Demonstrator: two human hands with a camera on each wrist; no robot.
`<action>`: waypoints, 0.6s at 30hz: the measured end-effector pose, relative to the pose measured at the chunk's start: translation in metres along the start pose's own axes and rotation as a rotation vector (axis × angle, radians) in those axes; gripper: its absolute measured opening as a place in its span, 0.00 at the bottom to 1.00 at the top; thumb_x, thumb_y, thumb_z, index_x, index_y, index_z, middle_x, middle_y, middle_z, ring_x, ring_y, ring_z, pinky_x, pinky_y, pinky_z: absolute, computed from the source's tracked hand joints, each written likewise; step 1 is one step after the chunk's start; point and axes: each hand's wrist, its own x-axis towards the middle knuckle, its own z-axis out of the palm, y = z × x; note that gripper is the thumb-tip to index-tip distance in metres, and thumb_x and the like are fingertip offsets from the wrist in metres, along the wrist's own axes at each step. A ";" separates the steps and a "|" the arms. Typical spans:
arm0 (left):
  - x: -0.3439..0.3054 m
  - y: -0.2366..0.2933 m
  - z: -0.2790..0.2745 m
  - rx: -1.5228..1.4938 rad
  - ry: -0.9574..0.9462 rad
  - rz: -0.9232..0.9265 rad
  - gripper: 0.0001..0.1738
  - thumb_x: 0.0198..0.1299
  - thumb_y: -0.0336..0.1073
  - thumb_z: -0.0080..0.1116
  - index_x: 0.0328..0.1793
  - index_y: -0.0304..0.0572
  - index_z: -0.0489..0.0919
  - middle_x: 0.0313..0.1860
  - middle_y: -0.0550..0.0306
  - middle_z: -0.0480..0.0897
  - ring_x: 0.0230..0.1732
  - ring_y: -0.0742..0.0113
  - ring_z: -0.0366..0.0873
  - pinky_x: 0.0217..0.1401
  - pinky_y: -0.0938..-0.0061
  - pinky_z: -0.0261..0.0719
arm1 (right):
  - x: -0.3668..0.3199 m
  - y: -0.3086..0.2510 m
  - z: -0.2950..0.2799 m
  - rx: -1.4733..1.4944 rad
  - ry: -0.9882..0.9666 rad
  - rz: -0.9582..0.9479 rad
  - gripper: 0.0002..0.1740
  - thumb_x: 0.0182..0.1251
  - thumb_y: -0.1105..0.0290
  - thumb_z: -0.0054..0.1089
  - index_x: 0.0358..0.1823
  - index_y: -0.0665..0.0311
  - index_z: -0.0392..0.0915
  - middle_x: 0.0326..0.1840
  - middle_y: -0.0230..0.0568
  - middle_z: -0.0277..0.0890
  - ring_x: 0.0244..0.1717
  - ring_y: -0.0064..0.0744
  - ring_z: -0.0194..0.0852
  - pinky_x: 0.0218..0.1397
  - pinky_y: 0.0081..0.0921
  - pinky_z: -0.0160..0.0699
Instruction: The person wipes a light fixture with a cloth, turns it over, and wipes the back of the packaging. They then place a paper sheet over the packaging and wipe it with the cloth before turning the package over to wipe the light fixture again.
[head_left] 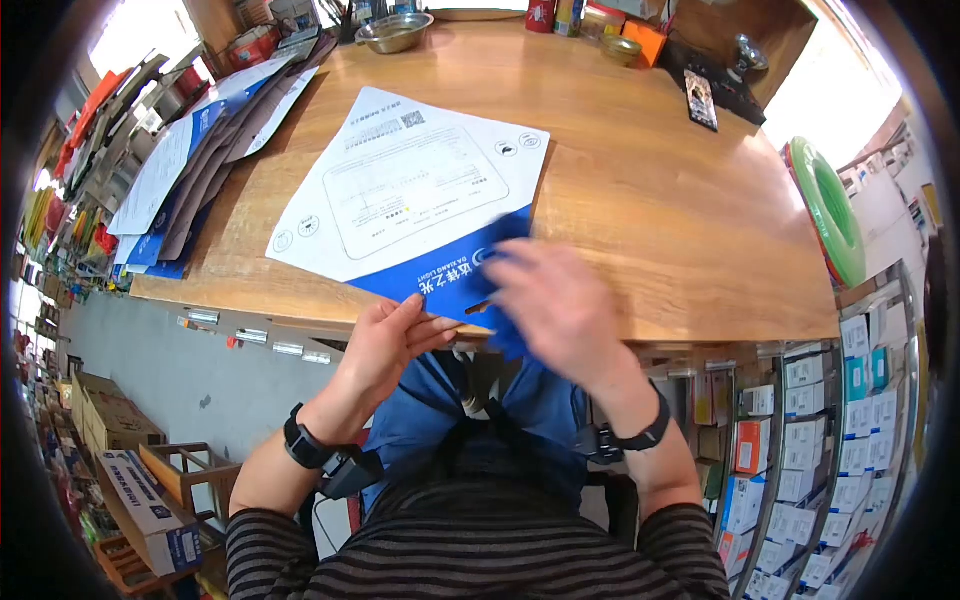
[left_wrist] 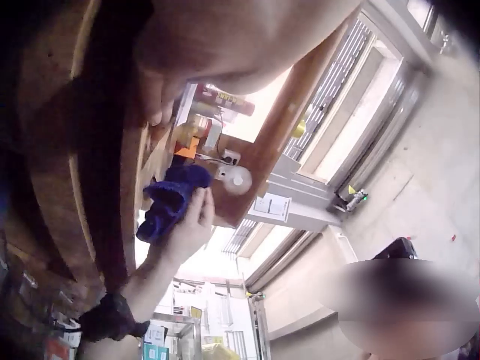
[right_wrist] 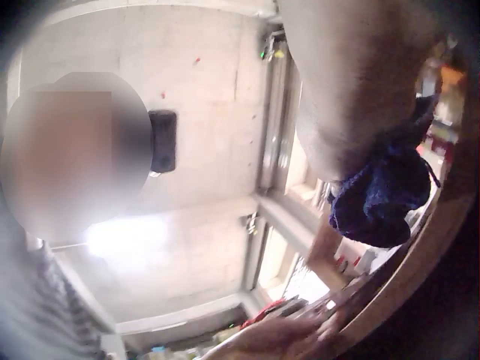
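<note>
Left hand (head_left: 385, 345) pinches sheet (head_left: 400, 190) edge; right hand (head_left: 560, 305) grips cloth (left_wrist: 169, 206) — wiping near corner, judged early; most of sheet left.

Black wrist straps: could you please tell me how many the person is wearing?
2: one black wrist strap on the left wrist, another on the right wrist; sleeves could hide more.

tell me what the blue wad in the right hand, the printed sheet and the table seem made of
The blue wad: probably soft, matte cloth; it bunches in folds in the right hand.
The printed sheet: thin card or stiff paper, smooth; it lies flat with crisp edges.
The table: wood or veneer, lightly glossy; grain lines show.
</note>
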 end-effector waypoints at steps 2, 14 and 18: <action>0.001 -0.009 -0.011 0.045 0.020 0.011 0.16 0.71 0.37 0.41 0.43 0.27 0.72 0.40 0.43 0.80 0.45 0.59 0.82 0.49 0.66 0.82 | 0.000 -0.024 0.023 -0.070 -0.177 -0.186 0.14 0.52 0.66 0.54 0.41 0.59 0.77 0.48 0.34 0.74 0.43 0.30 0.71 0.36 0.24 0.72; -0.007 0.017 -0.027 0.208 -0.130 -0.024 0.18 0.70 0.36 0.41 0.48 0.24 0.74 0.40 0.43 0.82 0.41 0.59 0.83 0.48 0.70 0.82 | -0.003 0.073 0.008 -0.447 -0.153 0.250 0.09 0.55 0.70 0.56 0.38 0.58 0.80 0.39 0.37 0.76 0.42 0.37 0.74 0.39 0.32 0.77; 0.002 0.012 -0.020 0.220 -0.160 -0.068 0.17 0.70 0.36 0.43 0.47 0.24 0.74 0.39 0.43 0.82 0.41 0.59 0.83 0.48 0.71 0.82 | 0.019 0.002 0.017 -0.185 -0.063 0.101 0.10 0.52 0.72 0.61 0.38 0.63 0.79 0.43 0.40 0.77 0.43 0.40 0.76 0.44 0.35 0.76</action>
